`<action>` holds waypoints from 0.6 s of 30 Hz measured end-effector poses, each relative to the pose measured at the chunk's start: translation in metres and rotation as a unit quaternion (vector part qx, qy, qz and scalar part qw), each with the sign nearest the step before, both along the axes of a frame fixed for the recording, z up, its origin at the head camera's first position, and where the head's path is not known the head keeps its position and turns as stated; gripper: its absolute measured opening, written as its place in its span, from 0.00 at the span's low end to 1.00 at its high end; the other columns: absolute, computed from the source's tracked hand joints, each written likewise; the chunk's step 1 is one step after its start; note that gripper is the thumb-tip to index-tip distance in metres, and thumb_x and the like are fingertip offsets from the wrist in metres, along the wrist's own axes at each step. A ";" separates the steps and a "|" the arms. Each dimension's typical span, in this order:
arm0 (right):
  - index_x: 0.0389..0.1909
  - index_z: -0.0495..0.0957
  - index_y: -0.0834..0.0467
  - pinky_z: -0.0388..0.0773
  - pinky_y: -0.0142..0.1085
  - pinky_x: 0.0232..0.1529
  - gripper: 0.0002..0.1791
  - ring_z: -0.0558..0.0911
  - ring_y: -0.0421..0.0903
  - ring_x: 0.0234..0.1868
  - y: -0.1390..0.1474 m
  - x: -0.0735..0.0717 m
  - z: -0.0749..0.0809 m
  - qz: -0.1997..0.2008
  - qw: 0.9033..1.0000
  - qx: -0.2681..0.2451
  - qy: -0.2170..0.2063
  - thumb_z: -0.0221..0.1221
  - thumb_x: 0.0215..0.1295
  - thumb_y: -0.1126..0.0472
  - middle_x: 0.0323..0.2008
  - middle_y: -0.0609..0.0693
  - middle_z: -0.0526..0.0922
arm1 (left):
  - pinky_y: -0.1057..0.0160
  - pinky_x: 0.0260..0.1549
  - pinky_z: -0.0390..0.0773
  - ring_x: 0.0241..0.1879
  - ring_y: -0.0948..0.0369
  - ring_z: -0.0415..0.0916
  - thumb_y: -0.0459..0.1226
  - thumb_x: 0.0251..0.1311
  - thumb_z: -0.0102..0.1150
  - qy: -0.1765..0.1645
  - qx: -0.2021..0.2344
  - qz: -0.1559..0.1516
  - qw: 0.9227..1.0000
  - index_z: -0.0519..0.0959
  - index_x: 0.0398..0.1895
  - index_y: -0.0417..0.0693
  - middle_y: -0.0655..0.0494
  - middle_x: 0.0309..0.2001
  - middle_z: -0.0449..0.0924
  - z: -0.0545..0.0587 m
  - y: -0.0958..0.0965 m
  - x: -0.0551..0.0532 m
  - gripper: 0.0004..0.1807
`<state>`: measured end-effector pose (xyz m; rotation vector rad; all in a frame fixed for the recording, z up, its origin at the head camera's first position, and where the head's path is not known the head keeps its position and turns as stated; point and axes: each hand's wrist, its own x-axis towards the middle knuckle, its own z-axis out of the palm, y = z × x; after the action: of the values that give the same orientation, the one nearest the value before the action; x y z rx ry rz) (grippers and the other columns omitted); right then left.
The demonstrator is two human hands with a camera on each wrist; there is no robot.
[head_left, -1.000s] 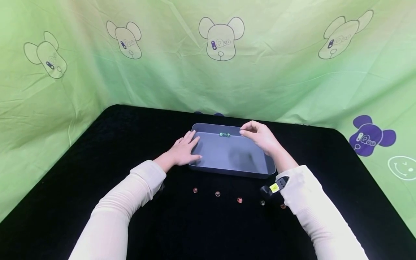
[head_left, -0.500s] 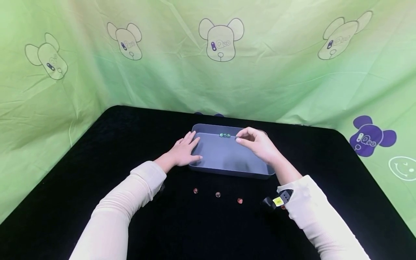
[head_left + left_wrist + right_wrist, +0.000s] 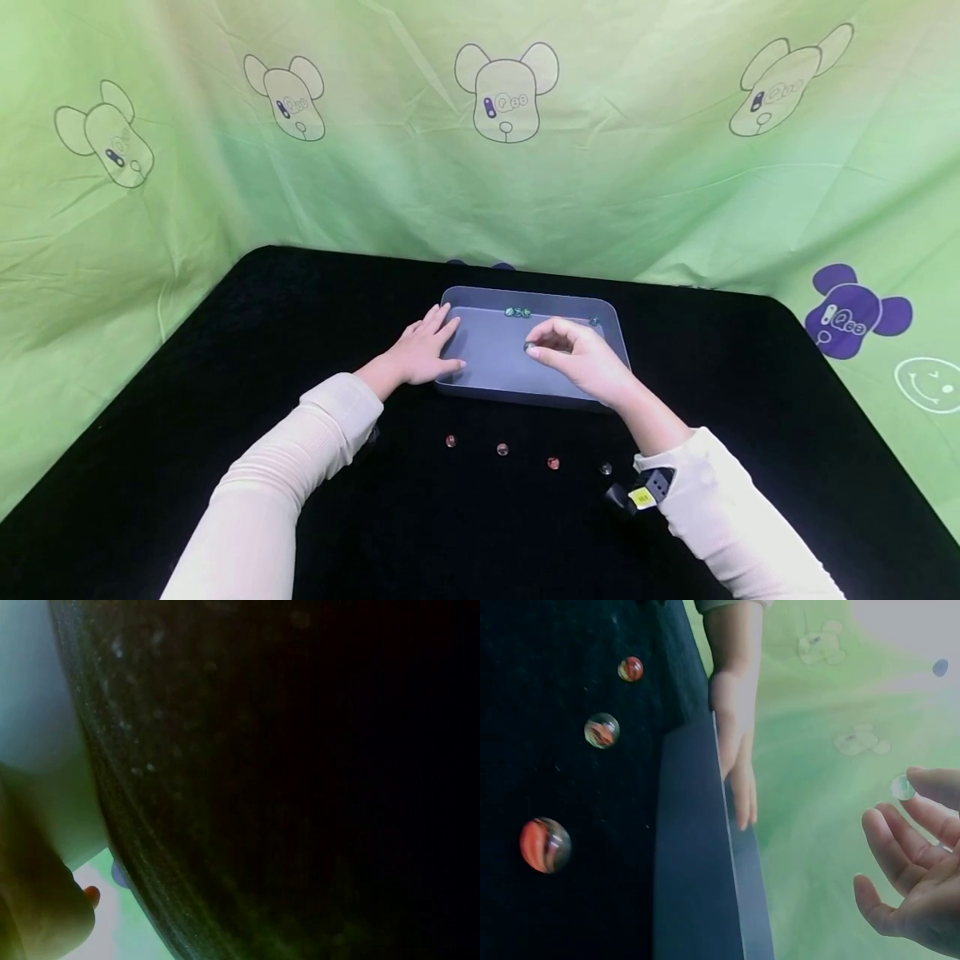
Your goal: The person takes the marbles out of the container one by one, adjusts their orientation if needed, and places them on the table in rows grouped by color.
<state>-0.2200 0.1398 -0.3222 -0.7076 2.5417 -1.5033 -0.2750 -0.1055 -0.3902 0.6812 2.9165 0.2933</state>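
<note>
A glass marble (image 3: 903, 787) is pinched between the thumb and fingertips of my right hand (image 3: 577, 360), above the right half of a grey-blue rectangular tray (image 3: 487, 382). My left hand (image 3: 420, 348) lies with straight, spread fingers over the tray's left rim. Three green marbles (image 3: 518, 312) sit side by side along the tray's far wall. Another green marble (image 3: 595, 322) lies by the far right corner. In the right wrist view the tray wall stands between the left hand and several marbles. The left wrist view is mostly dark.
On the black cloth in front of the tray, a row of spaced marbles includes a red one (image 3: 553, 463), two other reddish ones and a clearer one (image 3: 606, 469). A wrist device (image 3: 645, 490) hangs low at the right cuff. Green printed fabric (image 3: 375, 183) surrounds the table.
My right hand has moved left and nearer from the tray's far right, still pinching the marble. The far right corner marble has come into view. The left hand has stayed put.
</note>
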 end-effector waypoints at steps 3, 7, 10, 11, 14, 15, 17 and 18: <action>0.37 0.73 0.62 0.69 0.39 0.39 0.10 0.74 0.46 0.37 -0.001 0.006 -0.002 0.004 1.000 -0.002 -0.001 0.56 0.57 0.61 0.34 0.52 0.76 | 0.51 0.57 0.42 0.64 0.56 0.26 0.57 0.55 0.42 0.000 -0.002 0.000 1.000 0.46 0.66 0.47 0.50 0.67 0.30 0.000 0.000 0.000 0.40; 0.37 0.73 0.61 0.69 0.38 0.38 0.09 0.74 0.45 0.37 -0.002 0.012 -0.003 0.013 1.000 -0.001 0.003 0.55 0.57 0.61 0.33 0.51 0.76 | 0.51 0.57 0.42 0.64 0.56 0.26 0.57 0.55 0.42 0.003 -0.002 -0.002 1.000 0.46 0.66 0.47 0.49 0.67 0.31 -0.001 -0.001 -0.001 0.40; 0.37 0.74 0.61 0.69 0.38 0.38 0.09 0.74 0.45 0.37 -0.003 0.018 -0.004 0.024 1.000 0.003 0.008 0.55 0.57 0.61 0.33 0.51 0.76 | 0.51 0.57 0.42 0.64 0.56 0.26 0.57 0.55 0.42 0.004 -0.002 -0.003 1.000 0.46 0.66 0.47 0.49 0.67 0.31 0.000 -0.001 0.000 0.40; 0.37 0.74 0.60 0.69 0.38 0.38 0.09 0.74 0.45 0.38 -0.004 0.020 -0.005 0.027 1.000 0.004 0.008 0.56 0.57 0.61 0.33 0.50 0.76 | 0.52 0.57 0.43 0.64 0.56 0.26 0.57 0.55 0.42 0.005 -0.002 -0.003 1.000 0.46 0.66 0.47 0.49 0.67 0.32 0.000 -0.001 0.000 0.41; 0.36 0.74 0.59 0.69 0.37 0.38 0.08 0.74 0.44 0.37 -0.006 0.026 -0.005 0.038 0.999 0.007 0.013 0.56 0.57 0.61 0.33 0.49 0.76 | 0.52 0.57 0.43 0.64 0.56 0.26 0.57 0.55 0.42 0.008 -0.001 -0.004 1.000 0.47 0.66 0.46 0.48 0.67 0.33 0.000 -0.001 0.000 0.41; 0.36 0.75 0.59 0.69 0.37 0.38 0.08 0.74 0.44 0.37 -0.007 0.027 -0.006 0.041 0.999 0.007 0.014 0.56 0.57 0.61 0.33 0.48 0.76 | 0.52 0.57 0.43 0.64 0.56 0.26 0.57 0.55 0.42 0.008 -0.001 -0.004 1.000 0.46 0.66 0.46 0.48 0.67 0.33 0.000 -0.001 0.000 0.41; 0.35 0.75 0.59 0.69 0.36 0.38 0.07 0.74 0.43 0.36 -0.009 0.030 -0.007 0.047 0.999 0.006 0.017 0.56 0.56 0.61 0.32 0.48 0.76 | 0.52 0.57 0.43 0.64 0.56 0.26 0.57 0.55 0.42 0.008 -0.003 -0.005 1.000 0.46 0.66 0.46 0.48 0.67 0.33 0.000 -0.001 0.000 0.41; 0.35 0.75 0.59 0.69 0.35 0.37 0.07 0.74 0.43 0.36 -0.009 0.031 -0.008 0.050 0.999 0.005 0.019 0.56 0.56 0.61 0.31 0.48 0.76 | 0.52 0.57 0.43 0.64 0.56 0.26 0.57 0.55 0.42 0.008 -0.005 -0.004 1.000 0.46 0.66 0.46 0.48 0.67 0.33 0.000 0.000 0.000 0.41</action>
<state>-0.1885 0.1304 -0.3305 -0.8568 2.4977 -1.4569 -0.2748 -0.1058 -0.3900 0.6974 2.9268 0.2750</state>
